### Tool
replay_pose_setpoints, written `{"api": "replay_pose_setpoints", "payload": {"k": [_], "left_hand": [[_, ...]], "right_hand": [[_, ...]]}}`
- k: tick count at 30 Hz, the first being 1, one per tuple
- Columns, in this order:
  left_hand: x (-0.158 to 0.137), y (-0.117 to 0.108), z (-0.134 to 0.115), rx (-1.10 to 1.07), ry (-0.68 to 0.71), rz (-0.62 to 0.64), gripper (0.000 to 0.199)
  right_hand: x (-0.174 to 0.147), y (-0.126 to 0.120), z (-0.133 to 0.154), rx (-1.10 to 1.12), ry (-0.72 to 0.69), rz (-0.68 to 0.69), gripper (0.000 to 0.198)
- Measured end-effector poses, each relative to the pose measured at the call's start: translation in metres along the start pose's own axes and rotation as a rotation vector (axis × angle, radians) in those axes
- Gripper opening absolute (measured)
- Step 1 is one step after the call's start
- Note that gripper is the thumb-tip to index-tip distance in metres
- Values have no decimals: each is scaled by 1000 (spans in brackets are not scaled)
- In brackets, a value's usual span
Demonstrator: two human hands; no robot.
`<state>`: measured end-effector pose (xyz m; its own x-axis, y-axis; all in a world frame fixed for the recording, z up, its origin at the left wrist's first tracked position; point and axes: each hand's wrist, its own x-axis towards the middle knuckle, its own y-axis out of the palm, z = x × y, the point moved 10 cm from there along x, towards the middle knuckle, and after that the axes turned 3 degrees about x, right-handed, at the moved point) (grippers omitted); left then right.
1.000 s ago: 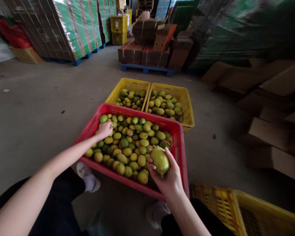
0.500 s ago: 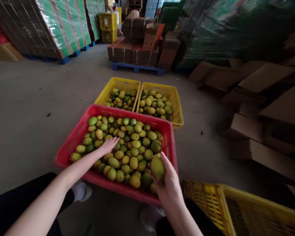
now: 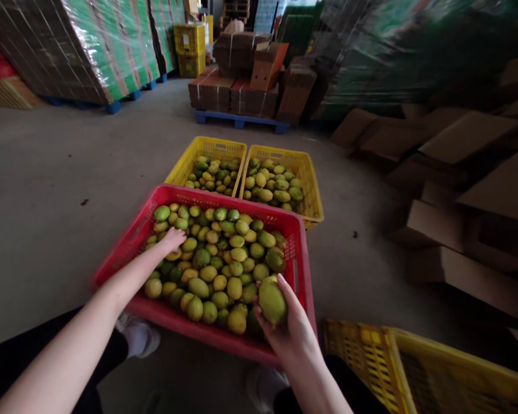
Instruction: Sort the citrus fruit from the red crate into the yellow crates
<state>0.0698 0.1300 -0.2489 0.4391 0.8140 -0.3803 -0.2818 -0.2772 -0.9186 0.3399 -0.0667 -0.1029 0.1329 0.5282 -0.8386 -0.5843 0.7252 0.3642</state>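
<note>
A red crate [image 3: 237,345] in front of me is filled with green and yellow lemons [image 3: 207,273]. My right hand [image 3: 291,330] is wrapped round a large green-yellow lemon [image 3: 272,301], held above the crate's near right corner. Over on the left part of the pile, my left hand [image 3: 174,238] rests among the lemons with its fingers curled down. What lies under those fingers is hidden.
Two yellow crates [image 3: 313,178] of lemons stand against the red crate's far side. Another yellow crate [image 3: 391,362] is at the lower right. Cardboard boxes [image 3: 470,135] heap along the right. Bundled cardboard [image 3: 254,98] sits on a blue pallet [image 3: 239,121] behind.
My left hand has moved left and slightly away from me over the pile, its fingers now curled. My right hand has turned and shifted the held lemon slightly left and nearer.
</note>
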Motion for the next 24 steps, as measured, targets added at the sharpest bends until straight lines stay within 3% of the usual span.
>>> {"api": "replay_pose_setpoints", "payload": {"k": [3, 7, 12, 14, 16, 19, 21, 24], "left_hand": [[-6, -4, 9, -29, 58, -1, 32], [-18, -14, 12, -66, 56, -57, 28], [-39, -52, 11, -225, -108, -228, 35], [-56, -71, 16, -601, -251, -278, 40], [-78, -83, 11, -1176, -370, -269, 43], [-114, -112, -26, -1842, -344, -188, 47], [-138, -135, -54, -2074, -266, -110, 46], [-167, -164, -86, -2220, -111, -27, 47]], "right_hand": [[-2, 4, -1, 3, 2, 11, 23], [-4, 12, -1, 57, 20, 74, 21], [-9, 28, 5, 17, 1, 203, 21], [-12, 38, 6, -11, -30, 263, 21], [-16, 51, 6, -20, -67, 329, 25], [-24, 71, 1, -42, -110, 451, 26], [-34, 83, -5, -74, -107, 554, 27], [-54, 96, -5, -109, -128, 696, 32]]}}
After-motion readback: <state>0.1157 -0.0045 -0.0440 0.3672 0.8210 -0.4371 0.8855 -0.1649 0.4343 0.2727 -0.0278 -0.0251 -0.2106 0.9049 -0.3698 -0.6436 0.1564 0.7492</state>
